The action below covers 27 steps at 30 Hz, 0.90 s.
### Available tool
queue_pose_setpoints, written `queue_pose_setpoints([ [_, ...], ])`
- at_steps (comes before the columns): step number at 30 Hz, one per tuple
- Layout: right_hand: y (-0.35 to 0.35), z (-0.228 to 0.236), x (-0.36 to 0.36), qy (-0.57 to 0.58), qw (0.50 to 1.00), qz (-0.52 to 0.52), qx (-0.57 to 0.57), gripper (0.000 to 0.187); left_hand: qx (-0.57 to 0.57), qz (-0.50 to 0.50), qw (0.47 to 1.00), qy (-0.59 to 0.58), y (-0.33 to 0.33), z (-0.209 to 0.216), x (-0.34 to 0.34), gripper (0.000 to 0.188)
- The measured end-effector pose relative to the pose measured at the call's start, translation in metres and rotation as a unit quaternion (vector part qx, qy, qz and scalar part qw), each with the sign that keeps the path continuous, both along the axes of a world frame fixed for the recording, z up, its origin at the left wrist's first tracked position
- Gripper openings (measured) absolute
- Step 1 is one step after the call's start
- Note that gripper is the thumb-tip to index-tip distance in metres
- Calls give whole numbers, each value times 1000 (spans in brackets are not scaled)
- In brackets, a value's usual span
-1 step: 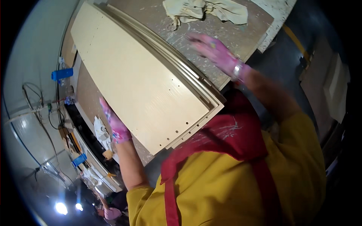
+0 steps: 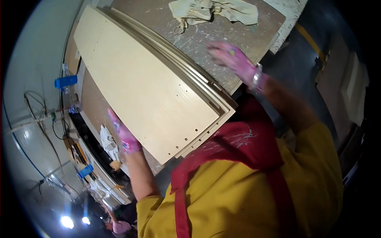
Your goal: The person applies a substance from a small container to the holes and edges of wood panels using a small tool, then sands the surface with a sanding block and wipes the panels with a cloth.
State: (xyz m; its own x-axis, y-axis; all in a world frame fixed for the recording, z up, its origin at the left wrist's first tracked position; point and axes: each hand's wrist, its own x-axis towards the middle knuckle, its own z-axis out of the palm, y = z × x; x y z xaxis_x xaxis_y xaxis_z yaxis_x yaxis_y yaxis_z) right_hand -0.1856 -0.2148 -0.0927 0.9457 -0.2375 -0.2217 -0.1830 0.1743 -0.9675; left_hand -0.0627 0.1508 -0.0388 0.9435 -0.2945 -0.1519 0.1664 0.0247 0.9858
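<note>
A pale cream board with small drilled holes near its ends lies on top of a stack of similar panels, slanting across the workbench. Along the board's left long edge rests my left hand in a pink patterned glove, its fingers stretched out beside the edge rather than wrapped round it. My right hand, gloved in pink too, hovers above the bare bench to the right of the stack. Its fingers are extended, slightly blurred by motion, and nothing is in them.
A crumpled cream cloth lies at the far side of the bench. Left of my left hand is a white cloth. A blue holder hangs by the wall. More boards stand at the right. Another person is at lower left.
My right hand has shifted a little to the right and nearer to me, away from the stack. My left hand stays at the board's edge, slightly lower in the picture.
</note>
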Motion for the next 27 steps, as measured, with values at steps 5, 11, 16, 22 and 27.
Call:
queue_pose_setpoints([
  [5,13,-20,-75,8,987,-38,159,49,-122,-22,989,85,12,-38,-36,56],
  [11,30,-1,-14,-97,994,-1,45,62,-153,-63,972,164,-26,-36,-36,57],
  [16,44,-1,8,-97,984,92,-120,74,-161,-68,964,199,-47,-34,-44,57],
  [22,1,-88,25,-67,987,125,72,63,-222,-93,935,262,-93,-60,-75,58],
  [27,-78,7,30,2,934,240,263,48,-295,-104,914,260,-124,-79,-89,59],
])
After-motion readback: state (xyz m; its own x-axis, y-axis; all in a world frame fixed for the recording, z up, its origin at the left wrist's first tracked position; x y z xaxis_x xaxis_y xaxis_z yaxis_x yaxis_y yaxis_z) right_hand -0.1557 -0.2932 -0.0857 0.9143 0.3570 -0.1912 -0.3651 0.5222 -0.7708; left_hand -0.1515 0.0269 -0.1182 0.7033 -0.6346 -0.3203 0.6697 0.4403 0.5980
